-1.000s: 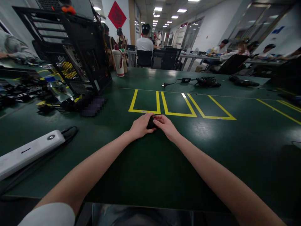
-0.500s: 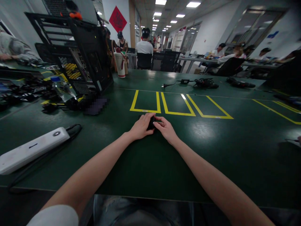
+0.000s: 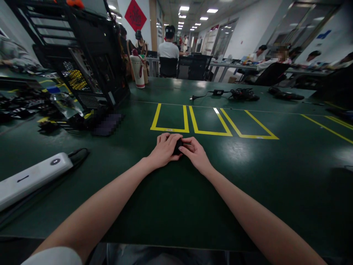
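A small black object (image 3: pixel 178 147) lies between my hands on the green table (image 3: pixel 154 209), mostly covered by my fingers, so its kind cannot be made out. My left hand (image 3: pixel 165 149) curves over it from the left, thumb along the near side. From the right, my right hand (image 3: pixel 195 152) pinches its edge with thumb and forefinger. Both hands rest low at the tabletop, just in front of the yellow tape outlines (image 3: pixel 169 130).
At the left lies a white device (image 3: pixel 35 178) with a black cable. Behind it stand a black computer case (image 3: pixel 93 55), a plastic bottle (image 3: pixel 64 105) and a white cup (image 3: pixel 138 71). Coiled black cables (image 3: pixel 244 94) lie at the back. People sit at farther tables.
The view has shifted a little, so the case and white device sit farther left. My left-hand fingers have shifted slightly over the black object; both hands stay on it.
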Demonstrator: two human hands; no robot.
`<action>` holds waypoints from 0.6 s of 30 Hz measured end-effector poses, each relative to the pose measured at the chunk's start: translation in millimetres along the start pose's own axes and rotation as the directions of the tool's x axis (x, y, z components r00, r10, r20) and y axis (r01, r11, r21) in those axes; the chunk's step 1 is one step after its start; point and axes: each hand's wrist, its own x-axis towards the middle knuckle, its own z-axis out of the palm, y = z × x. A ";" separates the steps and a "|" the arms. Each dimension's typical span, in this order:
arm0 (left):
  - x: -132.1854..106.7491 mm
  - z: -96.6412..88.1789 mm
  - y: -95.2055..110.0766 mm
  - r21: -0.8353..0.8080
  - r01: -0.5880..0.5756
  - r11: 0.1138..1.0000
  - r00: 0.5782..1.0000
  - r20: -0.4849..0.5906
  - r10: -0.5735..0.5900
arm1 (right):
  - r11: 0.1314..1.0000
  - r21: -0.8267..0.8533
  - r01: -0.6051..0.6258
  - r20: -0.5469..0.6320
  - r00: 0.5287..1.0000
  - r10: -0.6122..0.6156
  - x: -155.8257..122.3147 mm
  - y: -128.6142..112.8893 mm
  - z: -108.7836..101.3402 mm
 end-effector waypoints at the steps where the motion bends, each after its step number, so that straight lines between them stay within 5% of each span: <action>1: -0.2 -0.2 0.0 -0.007 -0.008 1.000 1.000 -0.005 0.007 | 1.000 0.003 -0.016 -0.005 1.000 0.016 0.1 0.1 -0.2; 12: 0.0 -1.6 -0.8 -0.070 -0.074 0.995 0.997 0.023 0.076 | 0.996 0.084 -0.032 0.096 0.995 0.024 2.0 4.3 -4.5; 18: 0.7 -1.8 -1.5 -0.076 -0.076 0.994 0.997 0.024 0.078 | 1.000 0.010 -0.021 0.033 0.999 0.021 2.7 0.7 -2.8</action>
